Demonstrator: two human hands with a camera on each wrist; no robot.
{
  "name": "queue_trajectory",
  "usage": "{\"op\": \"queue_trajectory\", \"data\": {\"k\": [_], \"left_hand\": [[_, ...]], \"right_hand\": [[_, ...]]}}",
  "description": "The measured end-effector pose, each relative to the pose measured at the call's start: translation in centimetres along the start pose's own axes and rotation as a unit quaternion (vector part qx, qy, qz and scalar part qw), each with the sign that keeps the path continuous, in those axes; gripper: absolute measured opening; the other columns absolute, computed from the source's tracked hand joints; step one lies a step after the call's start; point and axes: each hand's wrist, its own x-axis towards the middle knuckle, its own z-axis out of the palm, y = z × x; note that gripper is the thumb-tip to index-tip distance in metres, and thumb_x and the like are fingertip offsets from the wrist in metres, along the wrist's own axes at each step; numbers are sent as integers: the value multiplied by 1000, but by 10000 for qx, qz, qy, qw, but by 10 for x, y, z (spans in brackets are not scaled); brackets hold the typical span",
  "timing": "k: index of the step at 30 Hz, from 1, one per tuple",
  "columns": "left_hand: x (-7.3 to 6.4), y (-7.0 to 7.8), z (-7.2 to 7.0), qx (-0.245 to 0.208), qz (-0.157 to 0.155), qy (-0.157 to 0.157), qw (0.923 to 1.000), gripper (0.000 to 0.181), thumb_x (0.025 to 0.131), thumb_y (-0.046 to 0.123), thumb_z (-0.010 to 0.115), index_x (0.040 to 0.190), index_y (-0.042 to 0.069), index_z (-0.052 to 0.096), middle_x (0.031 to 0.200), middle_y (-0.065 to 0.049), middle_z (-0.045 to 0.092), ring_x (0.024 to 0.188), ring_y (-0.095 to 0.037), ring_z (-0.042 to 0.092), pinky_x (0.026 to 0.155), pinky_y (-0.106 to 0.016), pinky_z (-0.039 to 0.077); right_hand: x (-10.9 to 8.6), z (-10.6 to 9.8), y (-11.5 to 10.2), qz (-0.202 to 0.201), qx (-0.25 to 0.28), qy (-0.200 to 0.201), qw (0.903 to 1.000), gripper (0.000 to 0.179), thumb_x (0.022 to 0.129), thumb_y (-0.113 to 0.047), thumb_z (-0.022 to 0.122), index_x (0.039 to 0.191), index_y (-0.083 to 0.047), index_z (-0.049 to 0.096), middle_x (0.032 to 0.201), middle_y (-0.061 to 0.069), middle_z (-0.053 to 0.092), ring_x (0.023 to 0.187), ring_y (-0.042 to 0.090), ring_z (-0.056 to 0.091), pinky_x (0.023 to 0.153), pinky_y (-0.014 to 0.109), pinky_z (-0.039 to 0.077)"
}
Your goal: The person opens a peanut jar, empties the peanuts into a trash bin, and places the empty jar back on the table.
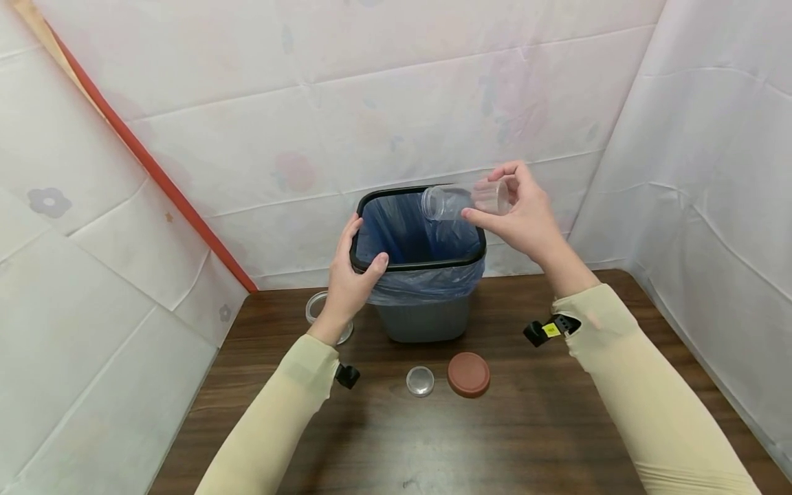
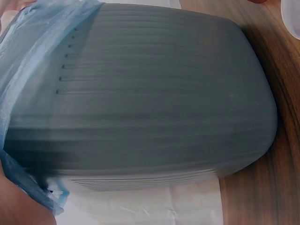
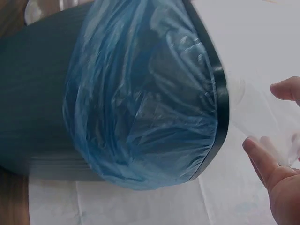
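Note:
A dark grey trash bin stands upright on the table, lined with a blue plastic bag folded over its black rim. My left hand holds the bin at its left rim, with the thumb over the front edge. My right hand grips a clear plastic jar by its base end. The jar lies on its side in the air, its mouth pointing left over the bin's opening. In the right wrist view, the jar shows faintly past the rim, between thumb and fingers. The left wrist view shows the bin's ribbed side.
In front of the bin lie a reddish-brown round lid and a small clear round lid. A clear container is partly hidden behind the left wrist. White patterned sheets hang close behind and at both sides of the wooden table.

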Motion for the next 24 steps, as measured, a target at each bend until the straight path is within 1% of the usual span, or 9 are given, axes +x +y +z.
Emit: {"op": "queue_trajectory", "data": {"k": [1, 2, 4, 5, 6, 11, 16, 18, 24], "left_hand": [[0, 0, 0, 5, 11, 11, 10000, 96, 96, 63, 66, 170, 10, 37, 180, -4, 27, 164, -16, 27, 130, -60, 24], [0, 0, 0, 20, 14, 19, 10000, 96, 96, 64, 66, 170, 10, 37, 180, -4, 27, 164, -16, 27, 130, -60, 24], [0, 0, 0, 38, 35, 28, 10000, 96, 96, 64, 66, 170, 9, 37, 180, -4, 27, 164, -16, 27, 130, -60, 24], [0, 0, 0, 41, 38, 29, 10000, 96, 96, 63, 65, 170, 10, 37, 180, -4, 27, 164, -16, 27, 130, -60, 24], [0, -1, 0, 40, 45, 33, 10000, 95, 96, 63, 65, 170, 10, 37, 180, -4, 27, 164, -16, 27, 130, -61, 24], [-1, -2, 1, 30, 59, 39, 10000, 93, 97, 59, 65, 170, 10, 37, 180, -3, 27, 164, -16, 26, 130, -61, 23], [-1, -2, 0, 53, 91, 59, 9999, 92, 96, 59, 65, 170, 11, 38, 180, -3, 28, 164, -16, 26, 130, -61, 23], [-2, -2, 0, 35, 112, 76, 9999, 92, 96, 59, 65, 169, 11, 39, 180, -3, 28, 164, -17, 27, 130, -62, 23], [-1, -2, 1, -46, 170, 129, 9998, 88, 95, 48, 68, 169, 10, 39, 179, -6, 30, 164, -22, 28, 130, -63, 22]], "right_hand": [[-1, 0, 0, 20, 9, 39, 10000, 60, 89, -26, 93, 127, -15, 49, 141, 12, 64, 120, 30, 64, 103, 40, 52], [-1, 0, 0, 16, -4, 81, 10000, 59, 89, -27, 93, 126, -16, 48, 139, 10, 65, 107, 28, 63, 92, 37, 51], [-3, 0, 0, -41, -34, 142, 9999, 58, 90, -29, 93, 124, -16, 48, 134, 7, 70, 86, 27, 51, 73, 35, 42], [-3, 0, 1, -89, -17, 166, 9998, 57, 90, -29, 93, 123, -15, 48, 132, 5, 72, 79, 27, 44, 68, 36, 36], [-4, 0, 2, -133, 0, 190, 9997, 56, 90, -28, 93, 122, -15, 48, 132, 5, 73, 78, 25, 44, 66, 34, 36], [-8, 0, 4, -138, 209, 311, 9992, 53, 90, -30, 93, 119, -15, 50, 133, 4, 77, 75, 24, 45, 65, 31, 38], [-14, -2, 5, 205, 703, 479, 9962, 54, 88, -28, 94, 120, -18, 52, 135, 6, 76, 90, 22, 62, 69, 27, 47], [-16, -2, 7, 252, 1000, 532, 9932, 55, 87, -25, 95, 120, -19, 51, 136, 8, 75, 100, 23, 68, 74, 26, 53], [-23, 0, 15, -27, 1976, 799, 9770, 51, 88, -8, 92, 119, -16, 52, 135, 15, 74, 105, 22, 73, 83, 24, 57]]}}
